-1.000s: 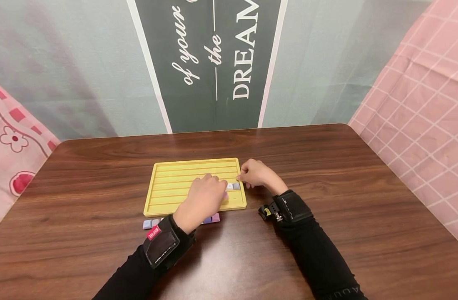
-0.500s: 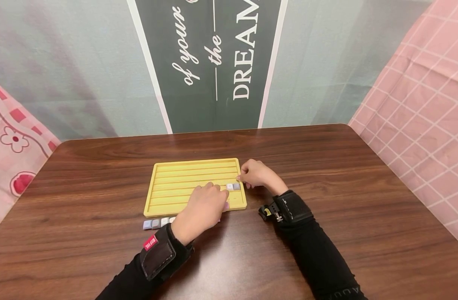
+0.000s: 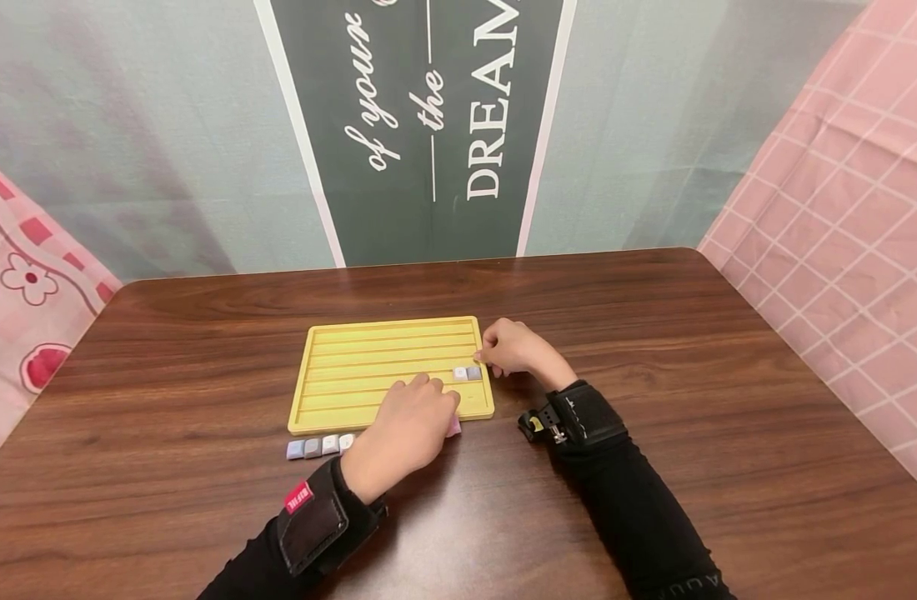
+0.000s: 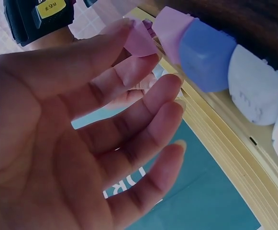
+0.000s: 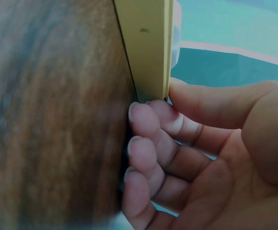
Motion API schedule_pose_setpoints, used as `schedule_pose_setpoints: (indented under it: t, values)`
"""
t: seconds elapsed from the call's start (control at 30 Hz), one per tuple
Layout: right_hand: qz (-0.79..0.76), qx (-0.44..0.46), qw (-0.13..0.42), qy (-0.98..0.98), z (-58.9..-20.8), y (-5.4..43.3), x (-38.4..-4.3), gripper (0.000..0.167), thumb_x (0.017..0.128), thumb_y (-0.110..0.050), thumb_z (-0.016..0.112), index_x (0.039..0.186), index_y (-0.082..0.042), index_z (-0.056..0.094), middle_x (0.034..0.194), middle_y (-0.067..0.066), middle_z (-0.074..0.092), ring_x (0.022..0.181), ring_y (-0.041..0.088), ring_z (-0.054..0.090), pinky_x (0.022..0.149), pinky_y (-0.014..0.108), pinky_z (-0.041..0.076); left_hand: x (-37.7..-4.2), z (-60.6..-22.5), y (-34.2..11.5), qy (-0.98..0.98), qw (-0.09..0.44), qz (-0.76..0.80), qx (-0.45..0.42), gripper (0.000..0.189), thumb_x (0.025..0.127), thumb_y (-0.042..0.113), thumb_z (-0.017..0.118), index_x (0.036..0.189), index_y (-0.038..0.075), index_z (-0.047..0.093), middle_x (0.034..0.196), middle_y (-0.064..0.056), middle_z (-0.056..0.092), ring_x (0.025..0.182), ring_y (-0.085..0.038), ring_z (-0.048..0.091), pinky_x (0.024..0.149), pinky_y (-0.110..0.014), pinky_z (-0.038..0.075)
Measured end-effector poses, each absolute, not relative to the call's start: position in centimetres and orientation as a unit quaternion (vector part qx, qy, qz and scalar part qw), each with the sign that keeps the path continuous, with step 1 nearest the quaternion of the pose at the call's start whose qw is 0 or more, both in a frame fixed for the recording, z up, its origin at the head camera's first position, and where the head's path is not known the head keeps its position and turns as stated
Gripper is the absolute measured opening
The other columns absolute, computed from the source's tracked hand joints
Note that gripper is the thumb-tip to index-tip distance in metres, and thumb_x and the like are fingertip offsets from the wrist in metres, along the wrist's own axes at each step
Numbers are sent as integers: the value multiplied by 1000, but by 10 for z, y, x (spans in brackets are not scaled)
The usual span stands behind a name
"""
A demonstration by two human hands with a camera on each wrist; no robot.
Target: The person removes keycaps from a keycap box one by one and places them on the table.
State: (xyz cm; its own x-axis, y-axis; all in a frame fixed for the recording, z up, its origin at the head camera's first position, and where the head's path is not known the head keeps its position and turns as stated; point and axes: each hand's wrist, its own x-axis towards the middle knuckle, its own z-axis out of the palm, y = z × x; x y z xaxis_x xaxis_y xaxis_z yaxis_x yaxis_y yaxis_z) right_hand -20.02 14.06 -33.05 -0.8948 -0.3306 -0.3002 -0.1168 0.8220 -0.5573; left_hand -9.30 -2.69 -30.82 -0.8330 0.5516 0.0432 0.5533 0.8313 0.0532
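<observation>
My left hand pinches a pink keycap between thumb and index finger, just in front of the yellow ridged tray. In the left wrist view, the held keycap is right beside another pink keycap at the end of a row, followed by a blue keycap and a white keycap. My right hand grips the tray's right edge, thumb on the rim and curled fingers against the outer side. Inside the tray at right, a white keycap and a grey keycap sit together.
The row's left end shows a lilac-blue keycap, a grey keycap and white ones in front of the tray; my left hand covers the rest from above. All stand on a brown wooden table. A printed curtain hangs behind.
My left hand has moved toward me, carrying the pink keycap from over the tray to the row's right end. The right hand and tray have stayed put.
</observation>
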Motion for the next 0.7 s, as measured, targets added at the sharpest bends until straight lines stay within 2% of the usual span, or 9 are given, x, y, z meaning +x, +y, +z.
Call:
schedule_pose_setpoints:
  t: [0.7]
  values:
    - [-271,-115,197,935,-331,140,-200,32,88,-17,61,60,-6,53,52,5,57,47,16,53,46,24,38,-92,-313,-24,-958,-1,-8,-287,12,80,20,68,74,11,63,75,-5,52,77,-22,51,56,-32,40]
